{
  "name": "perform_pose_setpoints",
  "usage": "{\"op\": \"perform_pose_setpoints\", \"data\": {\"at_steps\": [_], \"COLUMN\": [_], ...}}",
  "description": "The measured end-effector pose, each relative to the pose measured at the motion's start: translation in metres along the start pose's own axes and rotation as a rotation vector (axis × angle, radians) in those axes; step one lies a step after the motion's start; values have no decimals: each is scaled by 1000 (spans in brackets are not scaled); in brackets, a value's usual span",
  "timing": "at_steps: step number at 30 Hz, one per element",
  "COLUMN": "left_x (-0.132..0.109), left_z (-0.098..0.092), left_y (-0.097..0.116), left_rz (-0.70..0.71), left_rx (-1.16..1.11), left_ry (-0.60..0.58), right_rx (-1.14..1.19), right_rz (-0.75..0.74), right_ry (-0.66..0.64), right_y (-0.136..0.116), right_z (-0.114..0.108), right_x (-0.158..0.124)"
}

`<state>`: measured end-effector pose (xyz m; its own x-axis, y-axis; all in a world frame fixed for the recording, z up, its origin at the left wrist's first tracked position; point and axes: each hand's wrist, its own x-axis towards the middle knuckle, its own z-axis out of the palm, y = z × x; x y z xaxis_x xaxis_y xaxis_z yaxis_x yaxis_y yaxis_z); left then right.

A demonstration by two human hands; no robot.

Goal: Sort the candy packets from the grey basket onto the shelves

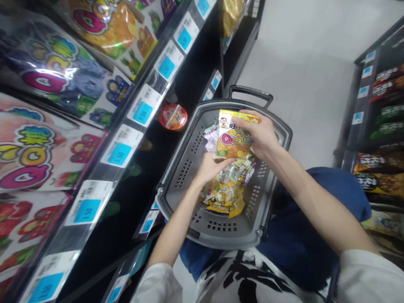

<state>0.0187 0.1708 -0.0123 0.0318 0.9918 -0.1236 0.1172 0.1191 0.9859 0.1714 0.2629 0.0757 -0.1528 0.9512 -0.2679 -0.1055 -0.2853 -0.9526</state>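
A yellow packet of QQ gummy candy [234,138] is held up over a grey shopping basket [187,195], its printed front facing me. My right hand [263,134] grips its upper right side, thumb across the front. At the packet's bottom edge, my left hand [212,168] pinches it with the thumb in front; the other fingers are mostly hidden behind. Below both hands, small wrapped candies [224,196] in yellow, green and purple lie inside the basket.
On the left, a shelf holds QQ candy bags [56,68] behind a rail of price tags [143,110]. A red-lidded cup [173,117] sits on a lower shelf. The basket's black handle [252,97] stands at its far end. More snack bags [386,188] fill the right shelf, across the tiled aisle [303,61].
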Motion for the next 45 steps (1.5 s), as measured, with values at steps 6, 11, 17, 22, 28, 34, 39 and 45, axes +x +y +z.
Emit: {"op": "perform_pose_setpoints", "data": {"at_steps": [6, 11, 17, 22, 28, 34, 39, 45], "left_x": [6, 4, 2, -3, -9, -8, -7, -9], "left_z": [3, 4, 4, -1, -6, -7, -10, -9], "left_y": [-6, -4, -7, -9, -15, -8, -1, -9], "left_rz": [35, 254, 341, 385, 579, 986, 1073, 1044], "left_rx": [86, 187, 256, 268, 508, 860, 813, 806], "left_ry": [210, 285, 374, 245, 105, 247, 330, 266], "right_rx": [-9, -7, 20, 102, 152, 184, 206, 214], "right_rz": [-4, 20, 11, 131, 115, 68, 47, 43], "right_ry": [85, 56, 34, -56, 18, 19, -48, -53], "right_y": [12, 13, 5, 11, 13, 3, -5, -3], "right_z": [6, 12, 18, 17, 9, 9, 12, 10], "right_x": [1, -2, -9, -7, 4, 3, -7, -7]}}
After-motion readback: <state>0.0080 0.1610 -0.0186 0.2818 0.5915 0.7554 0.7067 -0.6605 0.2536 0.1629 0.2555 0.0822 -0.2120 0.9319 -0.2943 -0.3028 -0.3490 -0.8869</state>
